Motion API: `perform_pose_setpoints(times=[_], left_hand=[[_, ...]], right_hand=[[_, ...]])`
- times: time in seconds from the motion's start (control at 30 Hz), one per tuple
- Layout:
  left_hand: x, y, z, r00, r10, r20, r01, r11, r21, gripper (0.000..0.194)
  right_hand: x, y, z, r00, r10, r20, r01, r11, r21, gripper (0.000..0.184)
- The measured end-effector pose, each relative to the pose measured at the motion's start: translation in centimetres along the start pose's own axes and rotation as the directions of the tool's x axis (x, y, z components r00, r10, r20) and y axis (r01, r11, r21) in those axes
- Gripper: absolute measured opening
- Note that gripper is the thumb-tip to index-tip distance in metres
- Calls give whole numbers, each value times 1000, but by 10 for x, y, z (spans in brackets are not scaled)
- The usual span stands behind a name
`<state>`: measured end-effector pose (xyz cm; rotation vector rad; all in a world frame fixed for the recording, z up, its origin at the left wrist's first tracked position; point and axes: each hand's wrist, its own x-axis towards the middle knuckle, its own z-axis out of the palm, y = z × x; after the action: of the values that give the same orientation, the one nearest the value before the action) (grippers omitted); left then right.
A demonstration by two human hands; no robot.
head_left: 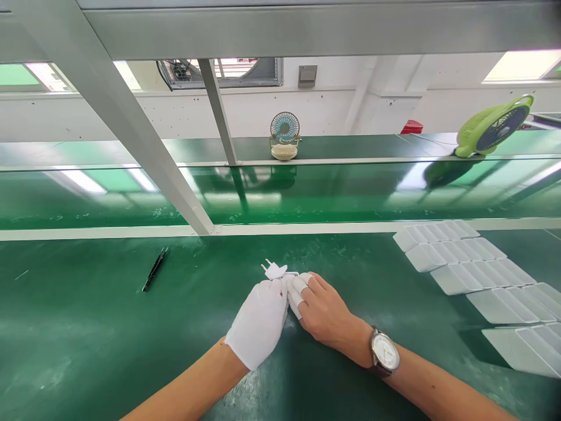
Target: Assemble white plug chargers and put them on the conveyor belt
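My left hand (259,318) wears a white glove and lies closed over a small white plug part (274,270), whose two prongs stick out beyond the fingers. My right hand (322,310) is bare with white finger cots on its fingertips. It presses against the left hand and pinches the same white part from the right. Both hands rest on the green worktop (131,351). A wristwatch (384,351) sits on my right wrist. The rest of the part is hidden under the fingers.
Black tweezers (155,268) lie to the left. Rows of white moulded pieces (473,269) are stacked at the right. A white rail and a slanted metal post (144,152) stand behind. Two small fans (284,135) (493,126) sit on the far shelf.
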<state>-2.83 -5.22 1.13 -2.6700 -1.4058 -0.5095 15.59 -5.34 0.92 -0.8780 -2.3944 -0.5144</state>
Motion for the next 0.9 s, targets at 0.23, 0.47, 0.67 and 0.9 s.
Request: perform_pose_setpoints(times=[0.23, 0.47, 0.67, 0.9], left_hand=[[1, 4, -7, 999, -22, 41, 18, 994, 107, 19], [5, 1, -1, 993, -58, 104, 51, 996, 71, 16], [4, -1, 0, 1000, 14, -11, -13, 989, 145, 16], [6, -11, -11, 992, 87, 89, -92, 994, 52, 18]], right_hand=[[5, -2, -5, 1000, 9, -16, -9, 1000, 12, 28], [3, 7, 9, 996, 73, 44, -77, 991, 110, 26], [-6, 11, 17, 995, 75, 62, -83, 985, 153, 15], [-10, 8, 8, 956, 294, -8, -268, 880, 393, 25]])
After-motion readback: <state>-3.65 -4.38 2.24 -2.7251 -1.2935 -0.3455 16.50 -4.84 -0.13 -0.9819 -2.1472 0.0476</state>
